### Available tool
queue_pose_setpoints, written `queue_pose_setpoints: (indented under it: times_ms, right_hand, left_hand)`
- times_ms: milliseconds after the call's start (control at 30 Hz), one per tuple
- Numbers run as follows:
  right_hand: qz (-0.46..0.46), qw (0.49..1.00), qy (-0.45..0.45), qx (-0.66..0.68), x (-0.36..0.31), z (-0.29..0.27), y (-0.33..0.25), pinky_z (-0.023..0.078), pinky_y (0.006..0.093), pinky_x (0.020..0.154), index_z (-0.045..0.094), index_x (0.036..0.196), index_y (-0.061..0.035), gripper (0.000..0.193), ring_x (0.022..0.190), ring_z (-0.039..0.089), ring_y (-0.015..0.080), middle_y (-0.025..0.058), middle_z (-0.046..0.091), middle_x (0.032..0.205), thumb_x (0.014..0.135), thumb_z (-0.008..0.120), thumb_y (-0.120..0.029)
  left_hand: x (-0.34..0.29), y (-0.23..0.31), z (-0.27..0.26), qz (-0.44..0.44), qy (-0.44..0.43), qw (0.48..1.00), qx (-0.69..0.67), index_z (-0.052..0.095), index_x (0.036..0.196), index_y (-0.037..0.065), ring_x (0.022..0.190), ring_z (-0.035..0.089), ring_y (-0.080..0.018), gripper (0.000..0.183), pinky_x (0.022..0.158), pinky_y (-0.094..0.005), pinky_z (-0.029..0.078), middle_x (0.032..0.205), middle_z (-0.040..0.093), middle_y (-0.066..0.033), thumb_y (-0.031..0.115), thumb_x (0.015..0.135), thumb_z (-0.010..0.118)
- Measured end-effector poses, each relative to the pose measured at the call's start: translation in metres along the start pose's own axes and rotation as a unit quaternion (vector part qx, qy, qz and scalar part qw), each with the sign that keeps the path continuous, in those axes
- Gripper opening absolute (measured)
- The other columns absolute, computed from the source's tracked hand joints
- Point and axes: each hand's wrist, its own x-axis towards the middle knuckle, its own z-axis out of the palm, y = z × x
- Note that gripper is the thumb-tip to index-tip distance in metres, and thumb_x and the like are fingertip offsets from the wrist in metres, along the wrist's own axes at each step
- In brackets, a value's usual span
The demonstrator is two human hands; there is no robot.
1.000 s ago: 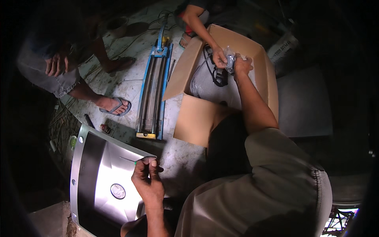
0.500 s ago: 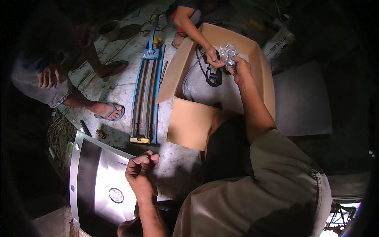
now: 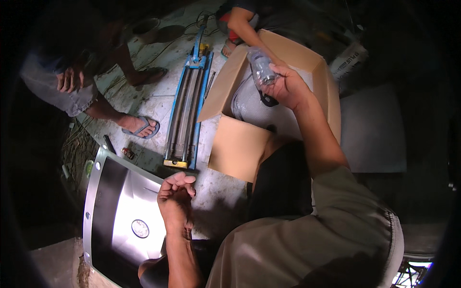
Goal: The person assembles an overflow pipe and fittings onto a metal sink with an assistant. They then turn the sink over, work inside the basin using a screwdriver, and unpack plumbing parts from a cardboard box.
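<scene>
My right hand (image 3: pixel 289 87) grips a clear plastic bag (image 3: pixel 261 66) with a shiny, roughly cylindrical metal part inside, held up over an open cardboard box (image 3: pixel 237 149). Inside the box lies a pale grey wrapped item (image 3: pixel 288 117), with a black piece partly hidden behind my hand. My left hand (image 3: pixel 176 201) is loosely curled beside a stainless steel sink (image 3: pixel 90 201) with a round drain hole. I see nothing in its fingers, which have gaps between them. A co-worker's arm (image 3: pixel 259 39) reaches into the box from the far side; its hand is hidden behind the bag and my hand.
A blue tile cutter (image 3: pixel 185 113) with a yellow end lies left of the box. Farther left, another person's sandalled foot (image 3: pixel 144 126) rests on the floor. A dark grey flat sheet (image 3: pixel 370 129) and a printed white sack (image 3: pixel 350 60) are to the right.
My right hand has brought the bag left and nearer, turning it more upright. The co-worker's hand, beside the bag before, is now covered. My left fingers have loosened from a pinch-like pose.
</scene>
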Motion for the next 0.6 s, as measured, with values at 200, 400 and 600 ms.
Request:
queue_pose_setpoints:
  times_ms: [200,400,600]
  right_hand:
    - [0.155,0.983,-0.086,-0.055,-0.03,0.071,0.062,0.053,0.0395,0.092,0.05,0.136,0.002,0.045,0.104,0.065,0.026,0.0137,0.064,0.119,0.1,0.056,-0.025]
    - [0.167,0.942,-0.24,-0.162,-0.068,0.128,0.131,0.046,0.0363,0.105,0.052,0.139,0.0005,0.049,0.115,0.062,0.0192,0.0104,0.063,0.126,0.092,0.064,-0.005]
    - [0.14,0.917,-0.289,-0.235,-0.069,0.136,0.16,0.048,0.0344,0.103,0.06,0.126,0.0027,0.042,0.115,0.062,0.0174,0.0109,0.065,0.12,0.086,0.072,0.002]
  left_hand:
    - [0.004,0.006,-0.003,-0.042,-0.067,0.993,-0.089,0.06,0.119,-0.01,0.062,0.048,-0.0148,0.035,0.06,-0.0264,0.04,0.087,0.066,-0.0154,-0.004,0.087,0.048]
    - [-0.003,0.005,-0.002,0.001,-0.108,0.994,0.019,0.054,0.139,0.002,0.081,0.056,-0.0074,0.053,0.07,-0.0216,0.045,0.111,0.066,-0.004,0.014,0.091,0.076]
    - [-0.007,0.01,0.003,0.078,-0.084,0.992,0.048,0.05,0.144,0.005,0.092,0.057,-0.0095,0.073,0.072,-0.0218,0.044,0.118,0.063,-0.0039,0.013,0.081,0.086]
